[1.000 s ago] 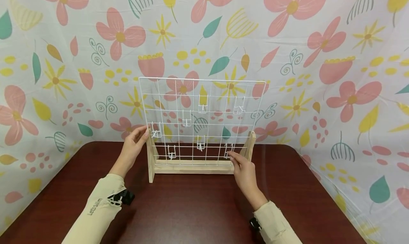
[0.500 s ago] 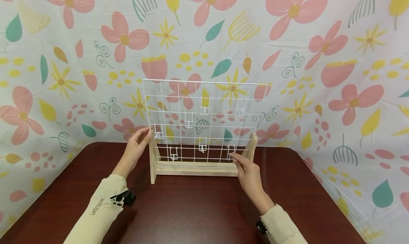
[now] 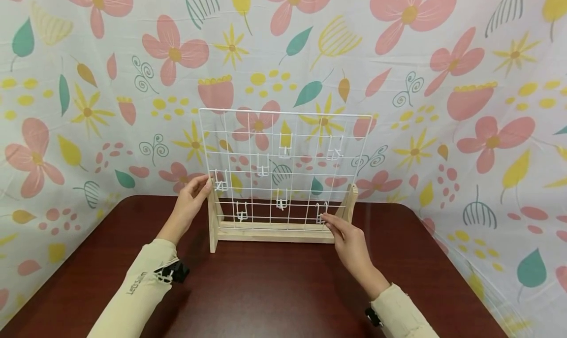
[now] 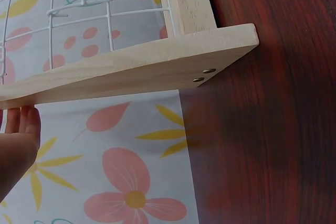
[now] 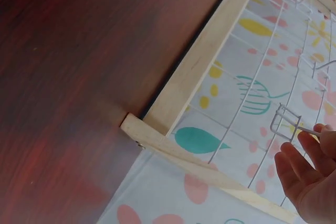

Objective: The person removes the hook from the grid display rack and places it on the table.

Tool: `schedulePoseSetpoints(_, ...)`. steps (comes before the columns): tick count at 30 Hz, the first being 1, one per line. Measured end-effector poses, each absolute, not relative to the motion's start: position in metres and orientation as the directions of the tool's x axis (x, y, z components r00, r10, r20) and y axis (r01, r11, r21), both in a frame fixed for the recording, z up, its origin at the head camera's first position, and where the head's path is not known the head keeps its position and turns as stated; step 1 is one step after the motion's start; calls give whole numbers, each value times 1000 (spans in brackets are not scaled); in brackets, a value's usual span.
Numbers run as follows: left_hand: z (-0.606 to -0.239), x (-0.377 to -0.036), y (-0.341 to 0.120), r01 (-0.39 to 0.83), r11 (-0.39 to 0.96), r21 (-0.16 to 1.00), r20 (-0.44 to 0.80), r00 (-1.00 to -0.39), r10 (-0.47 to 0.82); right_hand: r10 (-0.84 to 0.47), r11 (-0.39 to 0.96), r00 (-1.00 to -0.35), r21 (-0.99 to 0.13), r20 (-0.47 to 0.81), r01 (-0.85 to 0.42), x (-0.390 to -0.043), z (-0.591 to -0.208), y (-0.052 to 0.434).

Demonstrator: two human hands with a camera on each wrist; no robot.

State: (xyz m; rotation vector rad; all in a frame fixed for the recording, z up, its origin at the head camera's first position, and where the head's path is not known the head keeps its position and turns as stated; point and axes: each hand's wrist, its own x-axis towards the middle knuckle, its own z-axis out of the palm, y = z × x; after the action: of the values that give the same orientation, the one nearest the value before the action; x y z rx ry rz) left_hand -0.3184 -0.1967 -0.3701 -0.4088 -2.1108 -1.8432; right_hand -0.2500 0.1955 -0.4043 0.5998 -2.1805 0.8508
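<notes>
Head view: wire grid [image 3: 283, 166] upright in wooden stand [image 3: 274, 232] on surface [image 3: 266, 289]. Left hand [image 3: 188, 205] steadies grid's left edge, fingers loosely extended. Right hand [image 3: 350, 242] pinches lower-right hook [image 3: 321, 213]. Keep grid braced; lift hook straight, avoid twisting wire.

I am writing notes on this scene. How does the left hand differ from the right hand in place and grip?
The left hand touches the left edge of the wire grid, mid-height; the right hand is low at the right. The right hand's fingers pinch a white hook; the left hand pinches none. Both reach the grid.
</notes>
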Motion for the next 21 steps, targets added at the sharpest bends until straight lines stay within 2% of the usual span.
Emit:
schedulePoseSetpoints(8,-370,-319,-198,409,145,901,410,-912,25,-198,669,-617,-355,762,-653,-244,-408,203)
schedulePoseSetpoints(18,-368,-318,-201,405,173,898,403,-914,44,-246,659,-540,-270,805,-702,-242,-412,214)
schedulePoseSetpoints(21,-367,-318,-201,385,171,907,383,-922,49,-259,658,-534,-257,805,-708,-240,-412,216)
